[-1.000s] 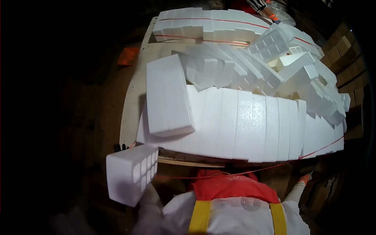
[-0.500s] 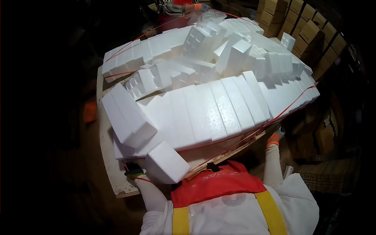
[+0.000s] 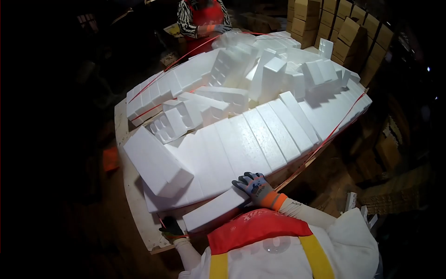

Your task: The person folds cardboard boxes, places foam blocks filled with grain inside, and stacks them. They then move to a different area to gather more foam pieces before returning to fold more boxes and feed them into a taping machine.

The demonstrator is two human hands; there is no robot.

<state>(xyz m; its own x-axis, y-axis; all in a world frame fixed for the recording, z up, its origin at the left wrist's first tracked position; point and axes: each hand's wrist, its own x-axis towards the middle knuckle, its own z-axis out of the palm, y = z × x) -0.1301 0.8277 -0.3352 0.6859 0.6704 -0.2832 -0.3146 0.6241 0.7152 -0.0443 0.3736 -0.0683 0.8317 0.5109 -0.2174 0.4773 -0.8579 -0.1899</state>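
My left hand (image 3: 172,229), in a dark glove, is closed round a thin red strap (image 3: 161,222) at the near left corner of the pallet board. My right hand (image 3: 257,188), in a grey glove with an orange cuff, grips the right end of a white foam block (image 3: 214,210). This block lies along the near edge, in front of a row of upright foam pieces (image 3: 241,144). Another thick foam block (image 3: 158,160) leans on the row's left end. Loose foam pieces with moulded pockets (image 3: 169,124) are heaped in the middle.
Red straps (image 3: 337,132) run along the load's edges. Across the pallet stands a person in a red apron (image 3: 207,16), a gloved hand on clear plastic. Stacked cardboard boxes (image 3: 348,39) rise at the far right. The wooden board (image 3: 125,149) sticks out on the left.
My right hand has come from the right side of the pallet to the front block. That block has turned from a tilted position to lying along the edge. The view has tipped upward.
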